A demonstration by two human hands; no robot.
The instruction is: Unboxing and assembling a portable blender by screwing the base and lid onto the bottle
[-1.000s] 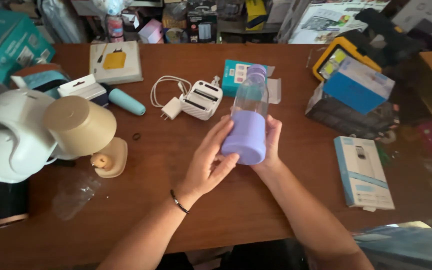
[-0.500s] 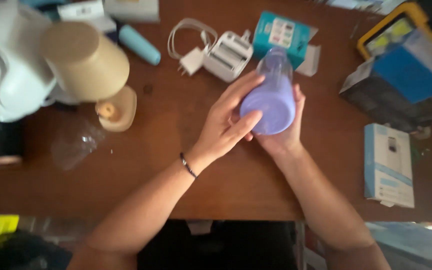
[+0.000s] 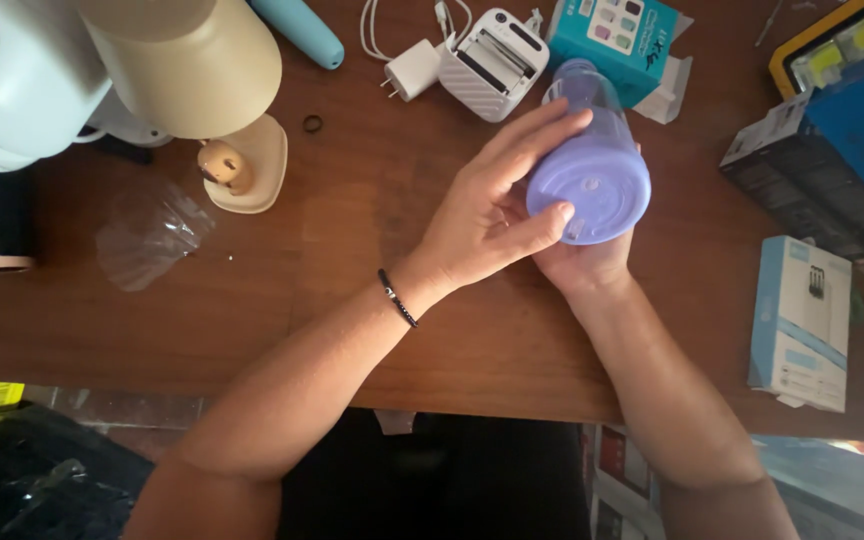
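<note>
A lilac bottle [image 3: 592,165] with a clear upper part is tipped so its round base faces me, above the wooden table [image 3: 352,230]. My right hand [image 3: 580,268] grips it from underneath, mostly hidden behind the base. My left hand [image 3: 497,205] lies across the bottle's left side, fingers spread along the body and the thumb pressed on the base rim. A thin black bracelet [image 3: 397,298] circles my left wrist.
Behind the bottle lie a small white printer [image 3: 492,62], a white charger [image 3: 412,68] with cable, and a teal box [image 3: 620,40]. A beige lamp [image 3: 187,70], crumpled clear plastic [image 3: 147,235] and a white appliance [image 3: 12,80] stand left. Boxes [image 3: 800,322] lie right.
The view has dropped closer over the table. The bottle has tipped further until its base points at me, and my left fingers have slid up along its side.
</note>
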